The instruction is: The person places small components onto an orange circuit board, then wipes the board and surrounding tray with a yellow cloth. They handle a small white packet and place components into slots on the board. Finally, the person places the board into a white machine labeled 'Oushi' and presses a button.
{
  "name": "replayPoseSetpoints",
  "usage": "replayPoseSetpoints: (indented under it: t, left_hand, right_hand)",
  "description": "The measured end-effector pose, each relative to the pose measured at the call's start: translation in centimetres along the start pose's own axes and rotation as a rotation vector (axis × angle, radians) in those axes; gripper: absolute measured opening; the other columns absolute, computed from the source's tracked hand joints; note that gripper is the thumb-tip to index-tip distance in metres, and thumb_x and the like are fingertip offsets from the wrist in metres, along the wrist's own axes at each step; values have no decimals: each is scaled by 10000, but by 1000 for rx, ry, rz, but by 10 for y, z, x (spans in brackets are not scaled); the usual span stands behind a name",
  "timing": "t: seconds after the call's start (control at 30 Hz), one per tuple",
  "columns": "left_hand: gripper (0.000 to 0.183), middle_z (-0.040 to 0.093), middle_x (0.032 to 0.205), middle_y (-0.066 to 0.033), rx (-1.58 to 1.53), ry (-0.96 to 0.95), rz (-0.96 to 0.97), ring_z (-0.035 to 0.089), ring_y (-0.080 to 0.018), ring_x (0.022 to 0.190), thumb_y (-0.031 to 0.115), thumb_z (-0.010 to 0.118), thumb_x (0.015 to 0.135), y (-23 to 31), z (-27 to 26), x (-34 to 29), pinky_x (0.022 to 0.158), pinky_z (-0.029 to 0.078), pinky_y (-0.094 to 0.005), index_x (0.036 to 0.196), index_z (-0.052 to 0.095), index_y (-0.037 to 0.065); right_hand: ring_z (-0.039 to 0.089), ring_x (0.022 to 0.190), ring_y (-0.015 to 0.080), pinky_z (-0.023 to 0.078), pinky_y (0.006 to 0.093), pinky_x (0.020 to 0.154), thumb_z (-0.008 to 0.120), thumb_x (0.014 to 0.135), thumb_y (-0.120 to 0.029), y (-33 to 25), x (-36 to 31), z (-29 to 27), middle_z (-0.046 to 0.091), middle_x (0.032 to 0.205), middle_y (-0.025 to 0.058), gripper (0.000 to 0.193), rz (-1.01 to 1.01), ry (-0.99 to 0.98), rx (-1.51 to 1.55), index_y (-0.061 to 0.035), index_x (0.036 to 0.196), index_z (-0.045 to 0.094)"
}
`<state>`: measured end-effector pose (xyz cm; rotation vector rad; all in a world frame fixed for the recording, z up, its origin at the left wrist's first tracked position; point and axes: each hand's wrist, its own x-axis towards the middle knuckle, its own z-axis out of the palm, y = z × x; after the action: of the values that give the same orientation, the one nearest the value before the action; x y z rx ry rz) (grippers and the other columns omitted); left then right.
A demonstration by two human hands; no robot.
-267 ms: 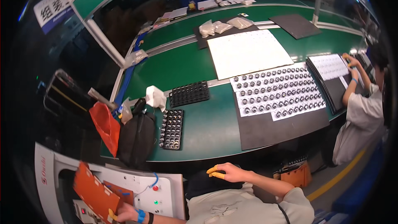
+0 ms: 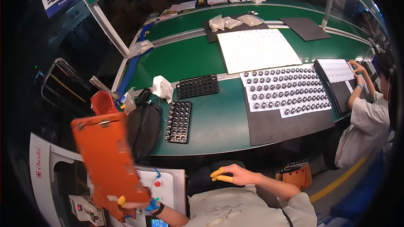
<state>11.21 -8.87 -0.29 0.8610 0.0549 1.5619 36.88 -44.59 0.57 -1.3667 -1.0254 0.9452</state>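
Note:
My left hand [image 2: 130, 204], with a blue wristband and a yellow finger cot, grips the lower edge of an orange panel [image 2: 103, 155] that has small slots and metal clips. The panel stands tilted up over a white machine with a red button [image 2: 158, 183] and a green button [image 2: 158, 199]. My right hand [image 2: 235, 174] hovers by my lap with nothing in it. Yellow cots cover its fingertips, and the thumb and finger are apart.
The green bench carries two black trays [image 2: 178, 122], a dark bag [image 2: 144, 128] and a white sheet with rows of round black parts [image 2: 290, 90]. Farther back lie a white board [image 2: 259, 50] and plastic bags [image 2: 231, 22]. A co-worker [image 2: 364, 117] handles sheets at right.
The orange panel has been raised and swung upright by my left hand, now showing its broad face. My right hand stays nearly in place. The view has shifted slightly.

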Motion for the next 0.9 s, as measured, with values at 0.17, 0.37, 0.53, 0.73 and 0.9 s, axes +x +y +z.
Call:
replayPoseSetpoints:
  t: [0.17, 0.37, 0.53, 0.73, 0.9]
  left_hand:
    - [819, 450, 1475, -102, -568, -129, -861, 481, -314, 1292, 709, 389, 917, -100, 94, -62, 1071, 416, -513, 1480, 391, 115]
    - [752, 527, 1353, -172, -245, -98, -1216, 544, -364, 1223, 273, 522, 720, -135, 182, -136, 1057, 442, -517, 1428, 428, 39]
    - [757, 539, 1329, -180, -106, -24, -1246, 541, -386, 1228, 197, 557, 693, -143, 190, -153, 1070, 433, -510, 1414, 424, 7]
    - [739, 550, 1316, -177, -19, 20, -1242, 552, -374, 1221, 188, 572, 684, -144, 173, -162, 1063, 443, -495, 1384, 446, -13]
    - [744, 544, 1325, -166, 34, 13, -1242, 548, -363, 1230, 191, 582, 701, -146, 166, -169, 1058, 444, -482, 1401, 421, -4]
  right_hand:
    - [639, 1056, 227, 480, 344, 970, 569, 1007, -195, -19, 20, 0, 644, 1224, 146, 477, -122, 151, 143, 6, 1420, 443]
    - [543, 1184, 190, 441, 358, 1021, 619, 991, -241, 8, 25, 2, 546, 1314, 104, 577, -123, 516, 370, 10, 1444, 364]
    - [610, 1056, 138, 487, 318, 944, 696, 930, -116, 9, 27, -12, 656, 1158, 69, 358, 7, 675, 450, 34, 1238, 592]
    - [632, 1007, 131, 502, 304, 915, 704, 920, -125, 29, 29, -22, 683, 1107, 73, 334, 160, 591, 439, 47, 1196, 629]
    - [638, 1016, 128, 504, 296, 909, 703, 918, -142, 36, 32, -33, 687, 1117, 74, 341, 184, 565, 459, 39, 1200, 636]
